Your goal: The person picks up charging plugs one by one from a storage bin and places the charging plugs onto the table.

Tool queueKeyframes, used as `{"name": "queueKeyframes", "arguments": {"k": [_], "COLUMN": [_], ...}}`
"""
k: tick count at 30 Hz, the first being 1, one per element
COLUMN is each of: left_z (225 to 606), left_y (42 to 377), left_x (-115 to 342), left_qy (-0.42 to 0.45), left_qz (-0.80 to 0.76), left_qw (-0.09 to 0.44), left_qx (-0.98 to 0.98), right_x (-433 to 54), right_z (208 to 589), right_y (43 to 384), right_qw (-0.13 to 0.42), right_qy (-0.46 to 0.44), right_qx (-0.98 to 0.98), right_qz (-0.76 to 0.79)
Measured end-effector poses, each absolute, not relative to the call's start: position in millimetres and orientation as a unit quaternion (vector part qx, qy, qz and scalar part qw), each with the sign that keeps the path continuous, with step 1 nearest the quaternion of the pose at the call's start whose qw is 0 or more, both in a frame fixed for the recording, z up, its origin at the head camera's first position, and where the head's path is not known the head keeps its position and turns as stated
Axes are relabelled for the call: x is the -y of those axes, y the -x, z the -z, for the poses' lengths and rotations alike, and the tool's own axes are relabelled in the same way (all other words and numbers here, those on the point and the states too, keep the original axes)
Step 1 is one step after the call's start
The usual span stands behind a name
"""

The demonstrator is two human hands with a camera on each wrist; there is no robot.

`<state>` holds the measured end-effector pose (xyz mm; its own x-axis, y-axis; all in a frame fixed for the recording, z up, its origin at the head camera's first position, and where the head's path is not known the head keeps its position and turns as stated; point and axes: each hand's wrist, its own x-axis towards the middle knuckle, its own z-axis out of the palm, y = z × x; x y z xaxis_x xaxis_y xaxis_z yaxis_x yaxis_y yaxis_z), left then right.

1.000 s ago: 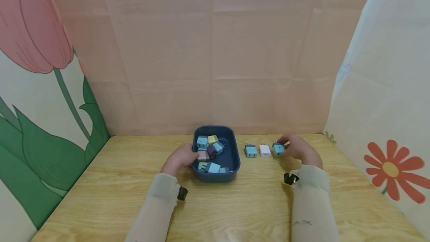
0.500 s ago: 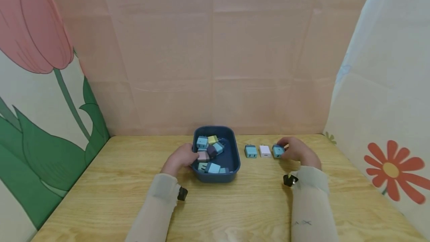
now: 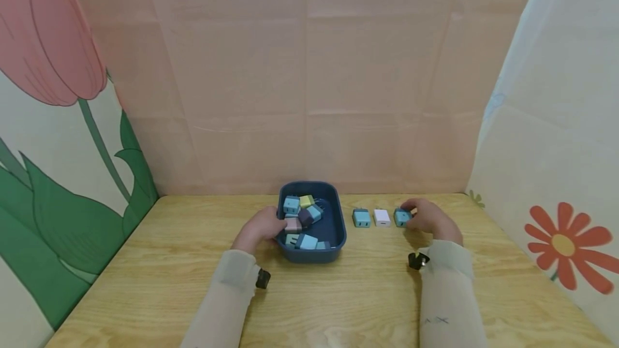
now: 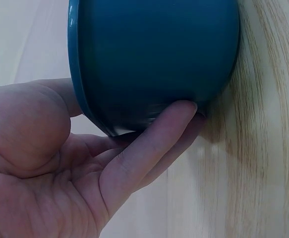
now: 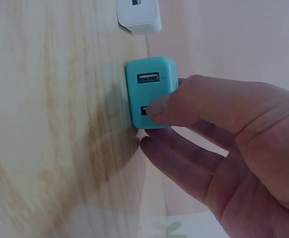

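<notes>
My left hand [image 3: 263, 227] grips the left wall of a dark blue bin [image 3: 333, 248]; its thumb goes over the rim and its fingers lie along the outside. Inside lie several USB wall chargers, among them a yellow one [image 3: 306, 201], a pink one [image 3: 292, 225] and a dark purple one [image 3: 305, 217]. My right hand [image 3: 427, 219] pinches a teal USB charger [image 5: 151, 91] at the right end of a short row on the table. The thumb covers part of its lower port. To its left sit a white charger [image 3: 381, 218] and another teal charger [image 3: 361, 218].
The wood table [image 3: 329, 305] meets a pink backdrop [image 3: 309, 95] just behind the bin. A tulip-printed sheet [image 3: 63, 176] stands at the left edge and a flower-printed sheet [image 3: 556, 149] at the right.
The right hand shifts the teal charger slightly left, then a touch right, and it now sits squarer with the row. My left hand stays on the bin.
</notes>
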<state>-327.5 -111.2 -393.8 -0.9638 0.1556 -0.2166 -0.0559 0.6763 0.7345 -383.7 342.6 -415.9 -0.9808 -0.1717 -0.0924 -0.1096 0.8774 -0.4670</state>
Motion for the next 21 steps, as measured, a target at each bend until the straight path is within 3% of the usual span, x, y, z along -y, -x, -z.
{"name": "queueKeyframes", "arguments": {"k": [21], "left_z": [396.1], "left_y": [328.6], "left_x": [111.9], "left_qy": [-0.031], "left_qz": [-0.410], "left_qw": [0.129], "left_qx": [-0.903], "right_x": [-336.1], "right_z": [415.4], "right_y": [385.8], "right_qw": [0.068], "right_qy": [0.077], "right_qx": [-0.970], "right_qz": [0.218]}}
